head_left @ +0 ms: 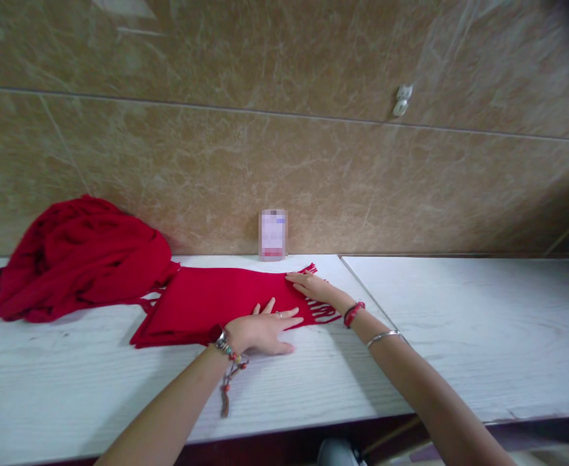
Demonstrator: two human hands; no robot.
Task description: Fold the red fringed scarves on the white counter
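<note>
A red fringed scarf lies folded flat on the white wood-grain table. My left hand rests palm down on its near edge, fingers spread and flat. My right hand lies flat on the scarf's right end, just by the fringe, fingers stretched toward the left. Neither hand grips anything. Both wrists wear bracelets.
A heap of crumpled red scarves sits at the table's back left. A small blurred card leans against the marble wall. A seam splits the table into two tops. A white wall fitting is up high.
</note>
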